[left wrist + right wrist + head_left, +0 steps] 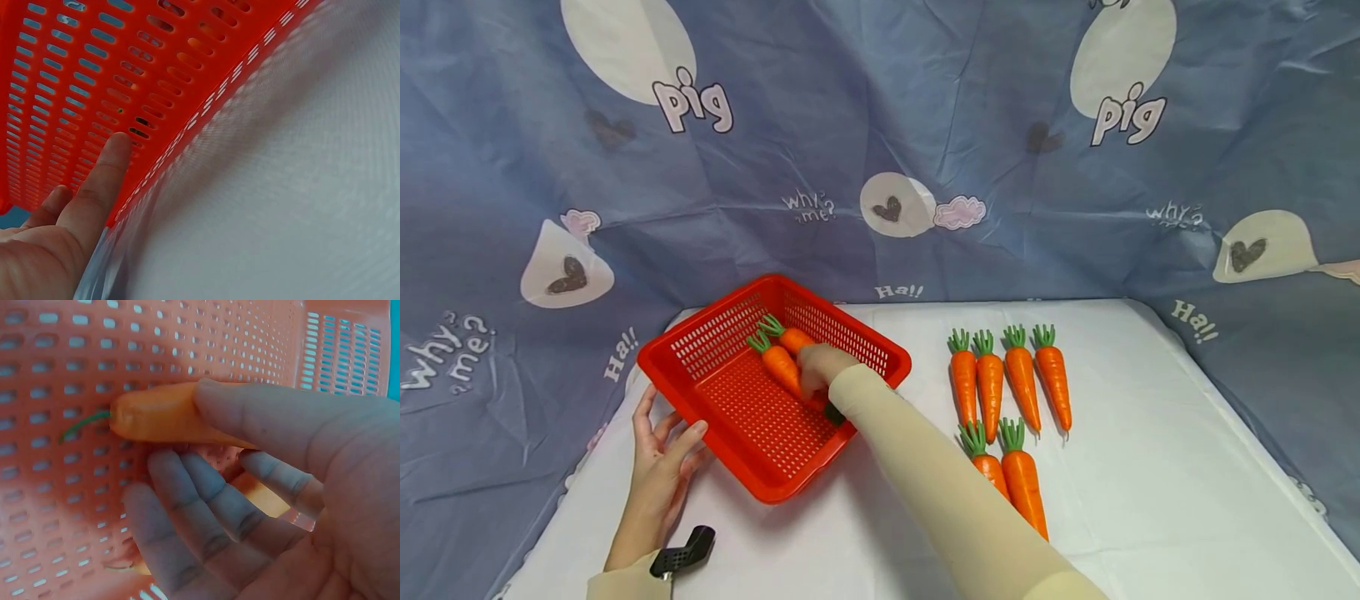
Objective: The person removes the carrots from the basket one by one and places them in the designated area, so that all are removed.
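Observation:
In the head view a red plastic basket [756, 429] with slotted walls sits tilted at the left of the table. My left hand [662, 467] is at its near-left side. The left wrist view shows extended fingers [103, 178] against the outer wall. My right hand [822, 367] reaches inside, its tips partly hidden from above. It pinches an orange carrot [156, 412] between thumb and fingers, low over the slotted surface; a thin green strand shows at the carrot's end. Two carrots with green tops, one carrot [781, 367] and another carrot [792, 337], show beside the right hand.
Right of the basket, several carrots [1019, 379] lie in a row on the white tablecloth [1150, 467]. Two more carrots [1024, 483] lie nearer, partly behind the right sleeve [940, 483]. A blue printed curtain [1000, 233] hangs behind the table.

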{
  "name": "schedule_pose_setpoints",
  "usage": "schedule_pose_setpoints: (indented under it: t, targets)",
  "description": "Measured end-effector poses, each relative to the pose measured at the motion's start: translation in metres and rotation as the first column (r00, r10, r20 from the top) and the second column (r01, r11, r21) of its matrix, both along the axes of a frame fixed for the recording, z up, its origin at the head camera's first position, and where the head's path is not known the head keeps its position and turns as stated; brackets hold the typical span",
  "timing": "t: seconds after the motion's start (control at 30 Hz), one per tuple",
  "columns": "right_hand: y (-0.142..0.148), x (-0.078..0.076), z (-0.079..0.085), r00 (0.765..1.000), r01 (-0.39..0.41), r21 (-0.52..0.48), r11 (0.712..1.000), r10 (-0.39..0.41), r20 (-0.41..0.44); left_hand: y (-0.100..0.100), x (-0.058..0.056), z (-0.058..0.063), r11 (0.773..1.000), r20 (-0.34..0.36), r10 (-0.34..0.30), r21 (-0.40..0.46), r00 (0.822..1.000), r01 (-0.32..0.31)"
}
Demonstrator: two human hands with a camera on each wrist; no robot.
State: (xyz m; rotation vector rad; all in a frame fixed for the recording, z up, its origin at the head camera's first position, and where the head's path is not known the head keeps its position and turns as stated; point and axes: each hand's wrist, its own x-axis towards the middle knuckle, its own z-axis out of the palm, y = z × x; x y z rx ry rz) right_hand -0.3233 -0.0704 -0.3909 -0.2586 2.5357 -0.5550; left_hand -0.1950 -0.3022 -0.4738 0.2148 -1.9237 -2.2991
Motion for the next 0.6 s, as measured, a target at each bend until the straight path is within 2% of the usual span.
schedule_pose_setpoints:
  t: [0.07, 0.1, 0.2, 0.3, 0.37, 0.5, 0.57, 0.6]
  targets:
    - [-0.004, -0.001, -0.003, 0.999, 0.021, -0.007, 1.0, -0.021, 0.025, 0.0, 0.0, 0.0, 1.0, 0.004, 0.001, -0.002, 1.0, -0.001]
    - [-0.006, -0.005, -0.007, 1.0, 0.023, 0.004, 1.0, -0.023, 0.018, 0.0, 0.0, 0.0, 1.0, 0.005, 0.001, -0.004, 1.0, -0.001]
    - [-0.008, -0.003, -0.007, 1.0, 0.026, 0.019, 0.999, -0.026, 0.013, 0.0, 0.0, 0.0, 1.0, 0.009, -0.001, 0.0, 1.0, 0.001]
    - [-0.006, 0.001, -0.002, 0.998, 0.045, 0.004, 0.999, -0.045, 0.036, 0.0, 0.0, 0.0, 1.0, 0.012, -0.007, 0.004, 1.0, 0.007]
    - [-0.003, 0.009, 0.007, 0.994, 0.081, -0.019, 0.997, -0.079, 0.076, 0.0, 0.0, 0.001, 1.0, 0.012, -0.009, 0.007, 1.0, 0.009]
    - [-0.002, 0.018, 0.017, 0.984, 0.132, 0.0, 0.991, -0.131, 0.12, 0.0, 0.001, 0.001, 1.0, 0.009, -0.011, 0.003, 1.0, 0.011]
    - [-0.003, 0.021, 0.019, 0.982, 0.139, 0.007, 0.99, -0.139, 0.127, 0.0, 0.001, 0.0, 1.0, 0.008, -0.01, 0.003, 1.0, 0.01]
    - [-0.004, 0.022, 0.018, 0.987, 0.116, 0.025, 0.993, -0.118, 0.11, 0.0, 0.001, 0.0, 1.0, 0.008, -0.009, 0.003, 1.0, 0.009]
